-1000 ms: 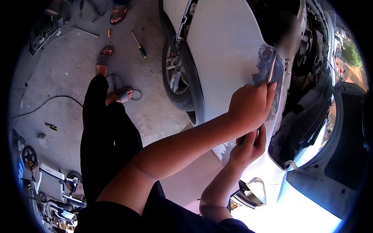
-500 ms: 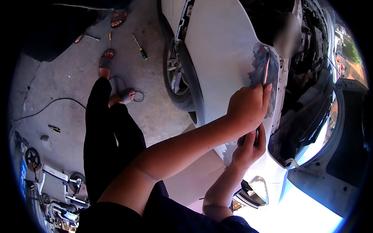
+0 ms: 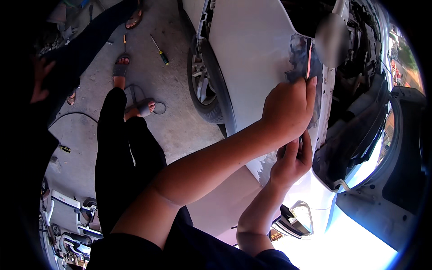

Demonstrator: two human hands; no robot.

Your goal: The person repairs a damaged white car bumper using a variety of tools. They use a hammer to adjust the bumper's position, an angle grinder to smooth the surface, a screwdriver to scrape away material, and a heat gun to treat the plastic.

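My left hand [image 3: 288, 108] is closed on a long narrow tool [image 3: 308, 58] with a pale edge, lying over a dark, ragged sanded patch [image 3: 297, 56] on the white car panel [image 3: 238, 54]. Just below it, my right hand [image 3: 291, 162] is closed, thumb up, apparently on the lower end of the same tool, which is mostly hidden by my hands. A smaller pale, ragged-edged patch [image 3: 261, 164] shows beside my right hand.
Another person [image 3: 76, 54] in dark clothing stands at the left. Screwdrivers [image 3: 159, 51] and a cable [image 3: 72, 114] lie on the floor. A white scooter [image 3: 65, 202] is at lower left, the car wheel [image 3: 202, 83] mid-upper, the engine bay [image 3: 346, 121] at right.
Both my hands and the tool have moved up along the dark patch. The other person has come in at the left, covering part of the floor and scooter.
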